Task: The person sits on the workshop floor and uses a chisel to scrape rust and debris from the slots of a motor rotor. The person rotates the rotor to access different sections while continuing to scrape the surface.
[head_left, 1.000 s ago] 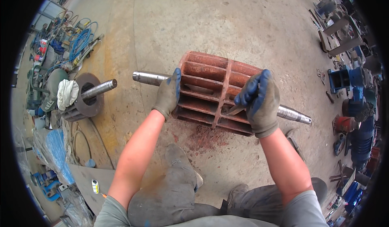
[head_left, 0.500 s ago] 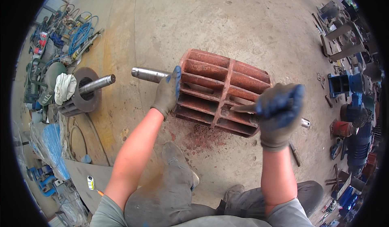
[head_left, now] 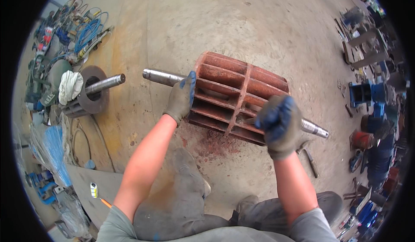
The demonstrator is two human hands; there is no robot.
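A rust-red slatted drum (head_left: 220, 75) on a steel shaft (head_left: 314, 128) lies slightly tilted across the floor in front of me. My left hand (head_left: 181, 96), in a grey and blue work glove, rests flat against the drum's left end with its fingers stretched upward. Closed in a fist, my gloved right hand (head_left: 281, 127) is over the drum's lower right part, slightly blurred. From this fist a narrow tapered tool (head_left: 250, 121) points left into a gap between the slats. Its handle is hidden in the glove, so its exact kind does not show.
Reddish flakes (head_left: 216, 149) lie on the floor beneath the drum. A hammer (head_left: 311, 162) is to its right. On the left stand a dark wheel with a shaft (head_left: 106, 84), a white cloth (head_left: 70, 87) and blue hoses (head_left: 91, 32). Machine parts (head_left: 380, 147) line the right side.
My right hand has moved left and slightly down with the tool, uncovering more of the right shaft end and the hammer. My left hand stays against the drum's end.
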